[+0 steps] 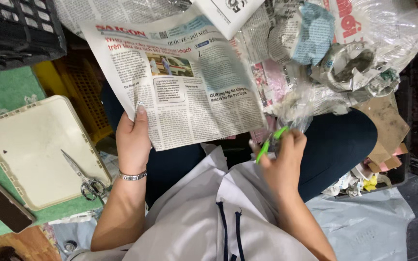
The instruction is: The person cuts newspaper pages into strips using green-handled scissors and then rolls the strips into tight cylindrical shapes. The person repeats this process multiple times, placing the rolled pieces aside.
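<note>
My left hand (132, 140) grips the lower left edge of an open newspaper sheet (185, 77), thumb on top, a silver bracelet on the wrist. My right hand (282, 157) holds a small bright green tool (269, 142), seemingly scissors, beside the sheet's lower right corner and a crinkled clear plastic bag (296, 104). The sheet hangs over my lap and dark trousers.
A cream plastic tray lid (30, 145) lies at left on a green mat, with metal scissors (85, 179) on its edge. A dark phone (3, 205) sits lower left. Crumpled newspaper bundles (325, 48) pile at upper right, cardboard scraps (388, 125) beyond. A yellow crate (81, 92) stands under the sheet.
</note>
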